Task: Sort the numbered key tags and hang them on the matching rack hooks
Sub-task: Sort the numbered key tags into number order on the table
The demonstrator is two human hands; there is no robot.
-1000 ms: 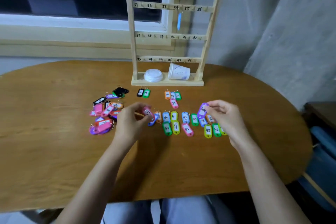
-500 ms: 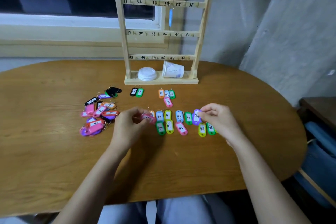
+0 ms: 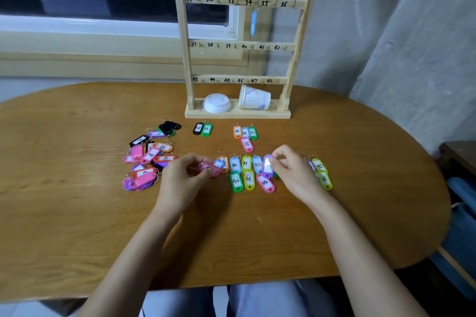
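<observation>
**Two tags in hand, one on the rack: misreads and tangles are the risk**

The left hand (image 3: 185,177) has its grip curled round a pink tag (image 3: 210,168), held low at the left end of the sorted row (image 3: 247,170). The right hand (image 3: 296,172) pinches a purple tag (image 3: 268,166) between thumb and fingertips, just over the same row. Neither tag's number can be read. Only one blue tag (image 3: 253,22) hangs on the rack (image 3: 184,59), under 34, so nearly all the hanging is yet to do.

The likeliest fault is a misread. The labels are small and handwritten, and a 40 could pass for a 46. The right wrist lies over the tags at the row's right end, and a careless sweep would push them out of order. In the unsorted heap (image 3: 146,159) the wire rings overlap, so lifting one tag may drag its neighbours. The rack's hooks look slim and close together, and a hard push on a rail could rock the tall frame. The paper cup (image 3: 255,100) lies on its side on the base beside a white lid (image 3: 217,103) and might roll.

The tags are flat, round-ended oblongs of glossy plastic in pink, purple, green, yellow, blue, orange and black. Each has a white paper insert and a thin metal ring, so they probably slide easily. The rack is pale bare wood, ladder-shaped, with inked numbers on its rails. The worktop (image 3: 77,213) is smooth brown wood grain with a rounded edge
</observation>
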